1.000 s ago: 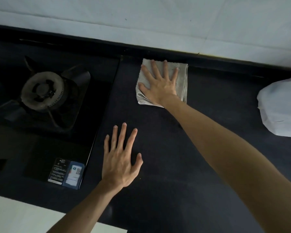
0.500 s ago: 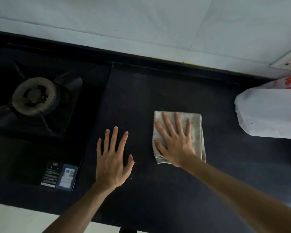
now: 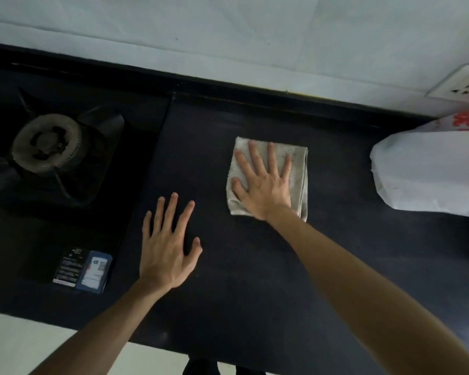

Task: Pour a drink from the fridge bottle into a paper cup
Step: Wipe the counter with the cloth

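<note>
A: Head view. What is cut off or unreadable?

B: The white plastic bag (image 3: 428,169) is clipped by the right edge; red print on it is seen but cannot be read. The wall socket (image 3: 465,83) is cropped at the top right corner. The labels (image 3: 83,269) on the hob's front corner are too small to be read. The hob (image 3: 65,158) is cut by the left edge, and only one burner (image 3: 46,143) is shown. Part of the cloth is covered by the right hand. Bottle and paper cup: neither is seen in this view, so their location cannot be given.

A: Left hand?

B: The left hand (image 3: 168,250) is held flat and released, fingers spread, palm down over the dark countertop (image 3: 255,280), just beside the hob's right edge. Nothing is gripped. Whether the palm is actually pressed on the surface cannot be told.

A: Right hand?

B: The right hand (image 3: 264,184) is laid flat on the folded grey cloth (image 3: 299,169), fingers spread and extended toward the wall. The cloth is pressed under the palm, not pinched or bunched. The cloth is placed on the countertop between the hob and the bag, apart from both.
</note>
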Motion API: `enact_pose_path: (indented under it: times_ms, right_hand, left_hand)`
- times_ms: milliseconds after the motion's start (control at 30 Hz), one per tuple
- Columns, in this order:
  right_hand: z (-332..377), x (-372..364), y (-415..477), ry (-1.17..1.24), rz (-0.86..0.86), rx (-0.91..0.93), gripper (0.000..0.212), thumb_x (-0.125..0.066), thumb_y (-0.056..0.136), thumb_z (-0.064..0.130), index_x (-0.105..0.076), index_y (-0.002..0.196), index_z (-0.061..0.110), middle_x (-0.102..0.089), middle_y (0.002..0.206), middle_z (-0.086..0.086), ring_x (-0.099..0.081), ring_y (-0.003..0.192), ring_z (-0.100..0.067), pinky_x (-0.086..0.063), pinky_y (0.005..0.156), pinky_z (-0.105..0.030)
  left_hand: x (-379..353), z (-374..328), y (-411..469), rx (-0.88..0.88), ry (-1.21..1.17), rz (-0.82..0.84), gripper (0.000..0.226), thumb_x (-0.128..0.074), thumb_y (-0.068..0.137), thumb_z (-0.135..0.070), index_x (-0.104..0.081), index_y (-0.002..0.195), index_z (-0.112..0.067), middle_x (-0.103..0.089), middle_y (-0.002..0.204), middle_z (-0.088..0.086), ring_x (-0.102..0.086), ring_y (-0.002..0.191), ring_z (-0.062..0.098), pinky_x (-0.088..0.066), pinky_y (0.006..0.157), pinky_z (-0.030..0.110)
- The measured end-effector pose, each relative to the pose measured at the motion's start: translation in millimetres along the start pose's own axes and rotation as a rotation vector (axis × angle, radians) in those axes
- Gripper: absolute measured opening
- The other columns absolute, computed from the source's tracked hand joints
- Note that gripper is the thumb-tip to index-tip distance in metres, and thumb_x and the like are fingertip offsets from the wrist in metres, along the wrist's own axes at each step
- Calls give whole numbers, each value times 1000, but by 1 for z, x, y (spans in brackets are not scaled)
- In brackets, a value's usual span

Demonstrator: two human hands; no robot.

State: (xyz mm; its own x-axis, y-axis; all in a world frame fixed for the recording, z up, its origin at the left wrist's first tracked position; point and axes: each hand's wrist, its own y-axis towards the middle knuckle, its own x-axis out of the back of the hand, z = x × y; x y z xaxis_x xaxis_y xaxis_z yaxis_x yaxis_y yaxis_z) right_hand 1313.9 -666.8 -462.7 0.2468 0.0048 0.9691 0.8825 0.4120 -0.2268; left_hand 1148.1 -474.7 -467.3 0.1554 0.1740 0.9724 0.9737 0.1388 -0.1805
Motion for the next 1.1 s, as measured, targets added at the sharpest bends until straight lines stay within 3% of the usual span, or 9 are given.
enact_pose_path:
  times_ms: [200, 367, 533, 667, 800, 933, 1100]
  right_hand:
    - [-16, -19, -124, -3, 26, 86, 68, -24, 97, 61, -6, 157, 36, 2, 167, 2, 12, 151, -35, -6, 114, -71]
    - [-57, -10, -64, -18, 5, -7, 72, -19, 91, 64, -3, 157, 39, 1, 167, 4, 8, 152, -36, -7, 113, -72]
    - [-85, 1, -17, 3, -16, -142, 68, -13, 95, 65, 9, 154, 42, 7, 166, 7, 14, 151, -33, 2, 114, -70]
    - [-65, -9, -70, 26, -55, -194, 70, -19, 96, 62, 5, 156, 38, 6, 167, 4, 12, 151, -34, -2, 114, -71]
    - [-55, -18, -125, -1, -8, -127, 71, -22, 95, 62, 2, 157, 37, 6, 167, 5, 11, 151, -34, -4, 114, -70]
    - [-81, -6, -60, 17, -24, -131, 70, -18, 94, 64, 7, 156, 40, 9, 166, 6, 15, 151, -33, -3, 113, -72]
    - [-59, 13, 20, 124, -22, -375, 72, -13, 92, 60, 3, 157, 33, 8, 166, 1, 16, 149, -40, 2, 110, -75]
  left_hand:
    - [0, 1, 0, 0, 3, -16, 75, -33, 87, -51, -24, 158, -26, -9, 168, 8, -5, 155, 30, -14, 123, 56]
    - [-1, 2, -1, 7, 0, -21, 75, -32, 87, -51, -23, 158, -27, -8, 168, 7, -2, 156, 29, -12, 123, 55]
    - [-2, 2, 0, 0, -12, -33, 75, -34, 87, -51, -25, 157, -26, -10, 168, 8, -5, 155, 31, -13, 123, 56]
    - [-1, 2, 2, 4, -5, -32, 76, -32, 86, -52, -25, 157, -26, -9, 168, 7, -5, 155, 31, -14, 123, 56]
    - [1, 2, 0, 10, -10, -19, 77, -33, 86, -53, -26, 157, -26, -9, 168, 7, -4, 155, 30, -14, 123, 56]
    - [3, 1, 1, 19, -12, -4, 77, -32, 86, -54, -23, 158, -28, -5, 169, 6, 1, 156, 28, -10, 124, 54]
    - [4, -1, 0, 24, -7, -13, 75, -33, 87, -50, -24, 158, -27, -8, 168, 6, -1, 156, 28, -12, 124, 54]
